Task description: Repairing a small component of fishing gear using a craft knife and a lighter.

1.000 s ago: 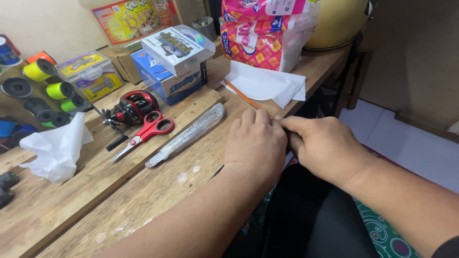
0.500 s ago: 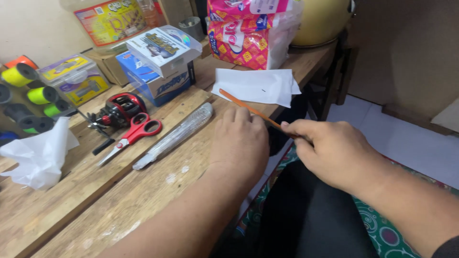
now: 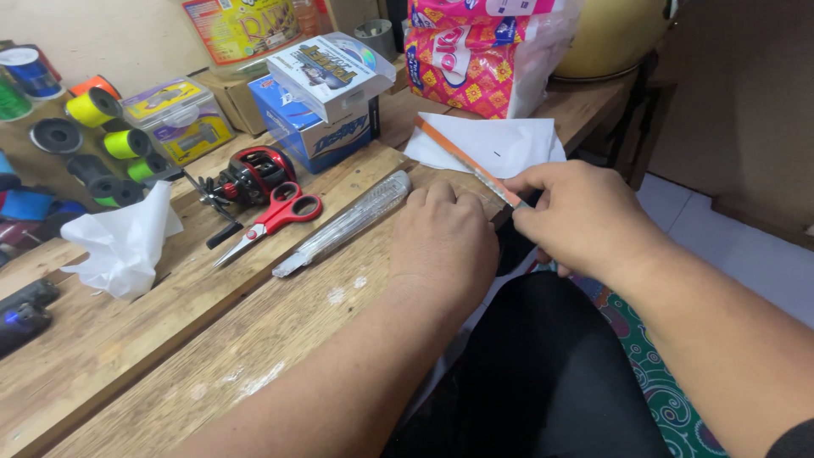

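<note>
On the wooden bench (image 3: 127, 356), red scissors (image 3: 275, 212) and a clear plastic sleeve (image 3: 343, 225) lie just beyond the left hand's fingertips. The left hand (image 3: 445, 242) rests palm-down at the bench edge, fingers together, gripping nothing visible. The right hand (image 3: 585, 216), earlier tucked against the left, now pinches a thin orange stick (image 3: 466, 161), which has risen and slants away over white paper (image 3: 509, 140).

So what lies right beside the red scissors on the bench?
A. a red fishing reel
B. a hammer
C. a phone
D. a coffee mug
A: a red fishing reel sits just behind the red scissors on the wooden bench, their handles close to it.
</note>
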